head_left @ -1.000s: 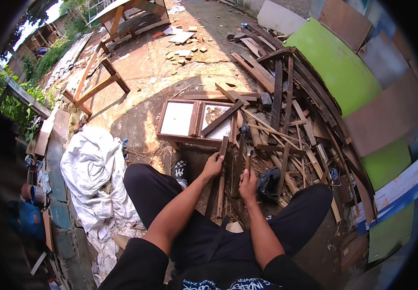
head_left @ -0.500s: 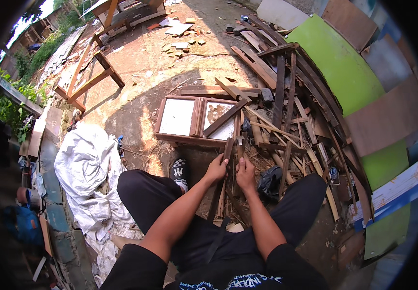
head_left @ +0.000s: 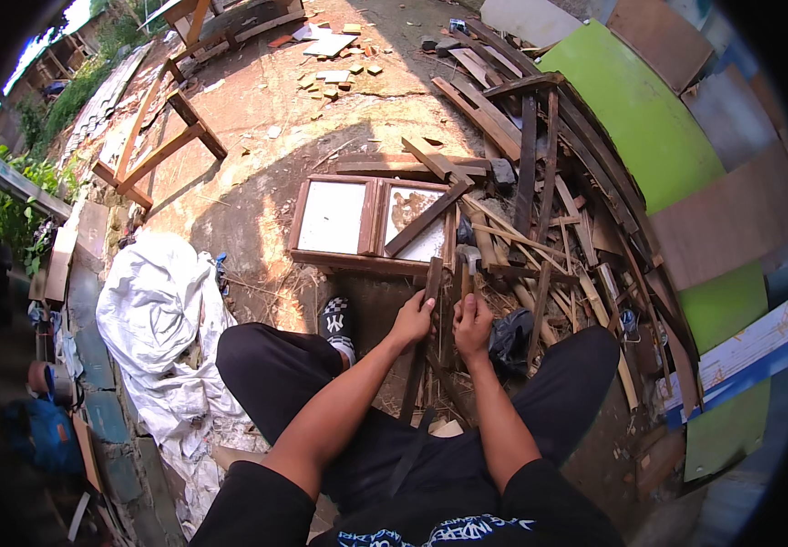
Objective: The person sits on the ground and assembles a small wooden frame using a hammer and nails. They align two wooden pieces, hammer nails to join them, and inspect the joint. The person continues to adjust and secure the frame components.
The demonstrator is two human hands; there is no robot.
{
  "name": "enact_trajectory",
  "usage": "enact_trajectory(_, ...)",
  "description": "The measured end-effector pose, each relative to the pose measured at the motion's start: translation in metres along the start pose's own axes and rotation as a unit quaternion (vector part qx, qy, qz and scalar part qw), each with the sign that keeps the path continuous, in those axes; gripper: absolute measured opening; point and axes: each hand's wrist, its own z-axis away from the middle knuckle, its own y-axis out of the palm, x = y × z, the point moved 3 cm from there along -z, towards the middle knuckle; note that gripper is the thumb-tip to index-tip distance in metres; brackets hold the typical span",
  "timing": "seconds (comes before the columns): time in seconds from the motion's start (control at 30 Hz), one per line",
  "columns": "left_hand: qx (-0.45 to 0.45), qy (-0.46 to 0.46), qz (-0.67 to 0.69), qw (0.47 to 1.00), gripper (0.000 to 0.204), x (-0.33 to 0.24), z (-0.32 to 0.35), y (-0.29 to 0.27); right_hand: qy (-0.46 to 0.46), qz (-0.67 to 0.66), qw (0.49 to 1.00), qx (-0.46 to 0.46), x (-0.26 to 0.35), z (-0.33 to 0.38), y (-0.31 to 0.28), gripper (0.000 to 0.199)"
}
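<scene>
My left hand is wrapped round a long dark wooden strip, which slants up between my knees. My right hand grips the wooden handle of a hammer, its metal head pointing away from me. The hammer stands just right of the strip, with a small gap between them. Beyond both hands lies a brown wooden frame with two white panels, the right one stained. A loose dark piece of wood rests slantwise across that right panel.
A pile of wood scraps covers the right side, beside leaning green boards. A black plastic bag sits near my right knee. White sacking is heaped at left. Farther off are a wooden frame piece and scattered tiles.
The hammer has shifted a little to the right, away from the strip, and its head shows more plainly. My left hand keeps hold of the strip and has moved slightly.
</scene>
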Motion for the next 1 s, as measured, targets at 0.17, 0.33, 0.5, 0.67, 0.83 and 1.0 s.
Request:
enact_trajectory(0.17,0.001,0.008,-0.027,1.000,0.036,-0.002,0.003,-0.002,0.028,0.050,0.998,-0.003,-0.015,0.001,0.000,0.040)
enact_trajectory(0.33,0.011,-0.007,0.032,0.999,0.034,0.006,-0.001,-0.006,-0.040,0.029,0.998,-0.029,0.005,0.005,0.003,0.039)
enact_trajectory(0.5,-0.011,0.019,-0.039,0.999,0.036,0.005,-0.006,-0.007,-0.004,0.093,0.995,-0.029,-0.001,0.003,0.004,0.038)
enact_trajectory(0.67,0.000,-0.007,0.007,1.000,0.035,0.000,0.003,-0.010,-0.038,0.055,0.997,-0.029,0.003,0.006,0.001,0.039)
enact_trajectory(0.83,0.002,0.016,-0.017,1.000,0.032,-0.002,0.001,-0.010,0.017,0.077,0.997,-0.008,-0.004,0.001,0.004,0.042)
enact_trajectory(1.0,-0.008,-0.011,0.019,1.000,0.034,0.000,0.004,-0.006,-0.020,0.053,0.997,-0.049,0.005,0.008,-0.006,0.042)
